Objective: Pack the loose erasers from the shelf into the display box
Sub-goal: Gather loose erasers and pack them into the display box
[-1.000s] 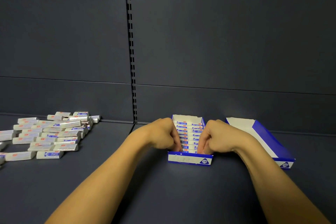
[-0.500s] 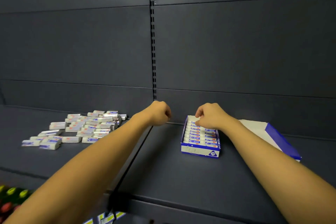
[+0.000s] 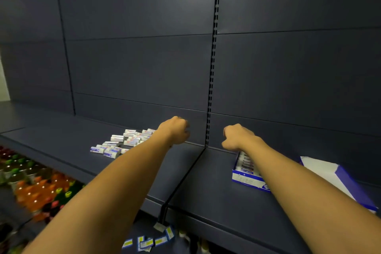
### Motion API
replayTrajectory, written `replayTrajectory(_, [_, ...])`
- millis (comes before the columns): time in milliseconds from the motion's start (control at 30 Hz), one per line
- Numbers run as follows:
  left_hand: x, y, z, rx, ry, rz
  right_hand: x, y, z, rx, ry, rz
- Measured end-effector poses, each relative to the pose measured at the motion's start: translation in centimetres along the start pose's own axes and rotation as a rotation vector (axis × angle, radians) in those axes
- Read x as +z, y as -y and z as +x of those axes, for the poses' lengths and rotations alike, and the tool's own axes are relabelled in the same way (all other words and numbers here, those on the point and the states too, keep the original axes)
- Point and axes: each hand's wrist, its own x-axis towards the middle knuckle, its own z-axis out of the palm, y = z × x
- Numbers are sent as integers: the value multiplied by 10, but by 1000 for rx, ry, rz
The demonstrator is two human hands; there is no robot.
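A pile of several loose white erasers [image 3: 121, 142] lies on the dark shelf [image 3: 198, 187], left of centre. My left hand [image 3: 175, 131] hovers just right of that pile with curled fingers, holding nothing. The blue and white display box [image 3: 246, 178], filled with rows of erasers, stands on the shelf to the right, partly hidden by my right forearm. My right hand [image 3: 237, 137] hangs above the box's far end, fingers curled and empty.
A second blue and white box [image 3: 340, 181] lies on its side at the right. The slotted upright [image 3: 212, 68] divides the back panel. Coloured drink bottles [image 3: 35, 189] fill the shelf below at left, and price tags [image 3: 148, 241] hang from the shelf edge.
Both hands lifted out of the display box and moved left. The view swung left and down, so the eraser pile moved toward centre and the lower shelf came into sight.
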Motion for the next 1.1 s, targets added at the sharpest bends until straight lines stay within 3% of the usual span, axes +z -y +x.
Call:
replayTrajectory(333, [-21, 88, -47, -19, 9, 7, -1, 81, 3, 11, -13, 36])
replayTrajectory(733, [-38, 204, -98, -27, 20, 13, 18, 206, 3, -40, -143, 35])
replayTrajectory(1100, [-20, 259, -96, 1, 18, -74, 33, 255, 21, -65, -78, -20])
